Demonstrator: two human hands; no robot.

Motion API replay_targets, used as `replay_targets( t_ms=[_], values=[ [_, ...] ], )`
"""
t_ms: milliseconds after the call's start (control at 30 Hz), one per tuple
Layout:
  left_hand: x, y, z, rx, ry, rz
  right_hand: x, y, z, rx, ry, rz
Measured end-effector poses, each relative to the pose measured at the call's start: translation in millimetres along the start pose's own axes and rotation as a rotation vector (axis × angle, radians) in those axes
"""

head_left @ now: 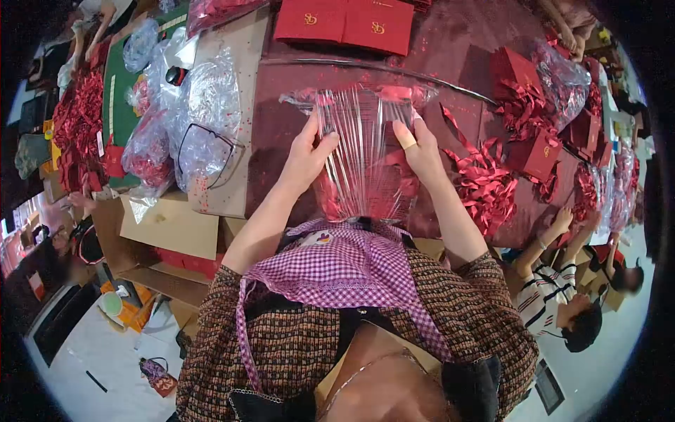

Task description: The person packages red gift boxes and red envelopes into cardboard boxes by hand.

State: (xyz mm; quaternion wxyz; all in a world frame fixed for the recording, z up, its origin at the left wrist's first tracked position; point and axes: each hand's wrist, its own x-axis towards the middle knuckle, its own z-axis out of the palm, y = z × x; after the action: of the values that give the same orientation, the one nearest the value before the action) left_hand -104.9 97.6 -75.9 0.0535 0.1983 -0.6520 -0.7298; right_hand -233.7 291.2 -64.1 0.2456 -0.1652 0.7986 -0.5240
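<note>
- Fingers of the left hand (308,156) pinch the side of a clear plastic bag (362,158), the thumb on its near face; the other fingertips are hidden by the film and the hand itself.
- The right hand (420,149) grips the opposite side, its thumb wearing a pale yellow cover (404,135); its fingertips behind the bag are hard to see.
- Stretched between both hands, the bag stands above the near edge of a red-covered table (450,42), red material showing inside. Creases and glare blur its contents, and its lower end meets a purple checked apron (330,264).
- Just beyond, loose red ribbons (485,193) lie to the right, near a red box with gold lettering (541,155).
- A wide red case (344,27) with gold monograms lies past the bag, its far edge cut off by the frame.
- At left, eyeglasses (209,126) rest on crumpled clear plastic (211,88); what the wrapping holds is partly obscured.
- Below them, an open cardboard box (172,225) shows red items, mostly hidden by its flap.
- At far right, a person in a striped shirt (545,299) reaches toward the table, the hands small and partly lost among red goods.
</note>
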Motion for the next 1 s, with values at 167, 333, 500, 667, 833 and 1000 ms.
replay_targets(
  t_ms=[167,333,500,667,833,1000],
  values=[
    [-1.3,-10.1,1.7,-0.004,-0.001,0.024,4.8,17.7,-9.2,-0.103,-0.066,0.047],
    [5.0,-11.3,-11.8,0.200,0.083,0.067,17.2,27.0,-19.5,0.463,0.126,0.166],
    [34.5,-12.5,-19.2,0.180,0.265,0.060,32.2,-8.2,-14.7,0.317,0.027,-0.011],
    [50.5,2.2,-4.1,0.063,0.107,-0.092,51.5,-2.7,-6.1,0.168,-0.075,0.115],
    [52.2,-3.5,-7.2,0.085,0.114,-0.098,53.0,0.4,-4.8,0.149,-0.052,0.211],
    [56.3,-11.0,-1.9,0.116,0.210,-0.027,59.0,21.7,-1.5,0.086,0.036,0.104]
  ],
)
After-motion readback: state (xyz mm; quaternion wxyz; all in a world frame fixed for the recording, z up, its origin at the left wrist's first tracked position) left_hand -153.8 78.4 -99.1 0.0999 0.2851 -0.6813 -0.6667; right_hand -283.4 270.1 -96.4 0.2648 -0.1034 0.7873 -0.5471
